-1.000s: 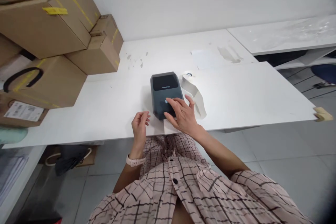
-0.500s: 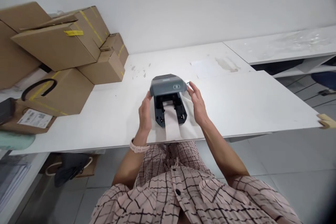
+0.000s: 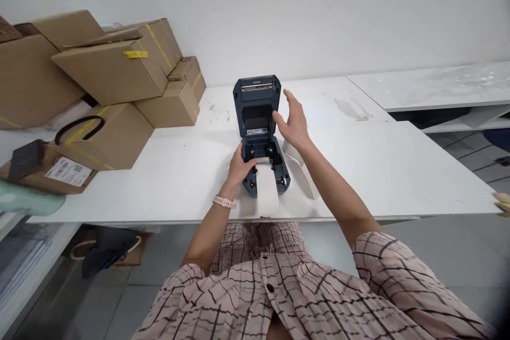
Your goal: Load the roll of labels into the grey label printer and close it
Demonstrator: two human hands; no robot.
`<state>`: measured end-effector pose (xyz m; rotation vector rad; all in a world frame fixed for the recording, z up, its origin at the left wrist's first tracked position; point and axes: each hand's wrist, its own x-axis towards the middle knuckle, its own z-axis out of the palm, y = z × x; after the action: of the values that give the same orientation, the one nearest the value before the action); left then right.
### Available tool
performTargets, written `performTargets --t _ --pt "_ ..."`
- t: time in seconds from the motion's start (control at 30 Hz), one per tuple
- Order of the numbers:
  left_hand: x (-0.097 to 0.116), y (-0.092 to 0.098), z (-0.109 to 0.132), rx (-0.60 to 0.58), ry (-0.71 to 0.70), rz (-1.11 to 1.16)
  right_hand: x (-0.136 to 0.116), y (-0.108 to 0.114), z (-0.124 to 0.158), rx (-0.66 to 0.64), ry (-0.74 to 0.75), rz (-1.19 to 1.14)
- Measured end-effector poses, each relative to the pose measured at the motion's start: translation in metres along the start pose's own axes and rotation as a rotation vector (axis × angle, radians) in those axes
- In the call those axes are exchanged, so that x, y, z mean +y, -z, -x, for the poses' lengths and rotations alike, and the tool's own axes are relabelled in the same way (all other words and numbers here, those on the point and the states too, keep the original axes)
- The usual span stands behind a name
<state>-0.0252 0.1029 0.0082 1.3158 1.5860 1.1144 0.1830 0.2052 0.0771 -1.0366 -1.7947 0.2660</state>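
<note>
A dark label printer stands on the white table with its lid swung up and back. From its body a white paper strip runs toward the table's front edge. My left hand grips the left side wall of the printer, its thumb reaching over the wall to the paper. Fingers spread, my right hand is beside the lid's right edge; its thumb overlaps that edge, and whether it touches I cannot tell. To the right of the printer lies a folded white strip, partly behind my right forearm.
Cardboard boxes are piled at the left, with a black curved band on one. A mint-green object lies at the left front. Behind rises a white wall. A white shelf unit adjoins the table at the right.
The printer lid has swung from partly raised to fully upright. My left hand has gone from the lid to the printer's body. My right hand has opened beside the raised lid.
</note>
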Motion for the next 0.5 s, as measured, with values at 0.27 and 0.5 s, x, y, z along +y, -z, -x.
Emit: performTargets --t 0.27,0.5 --pt "-0.002 0.001 -0.006 0.018 -0.025 -0.133 -0.047 -0.033 0.031 -1.031 0.232 0.620" --pt "-0.008 0.002 -0.005 0.026 -0.063 -0.212 -0.032 -0.047 0.013 -1.327 0.198 0.432"
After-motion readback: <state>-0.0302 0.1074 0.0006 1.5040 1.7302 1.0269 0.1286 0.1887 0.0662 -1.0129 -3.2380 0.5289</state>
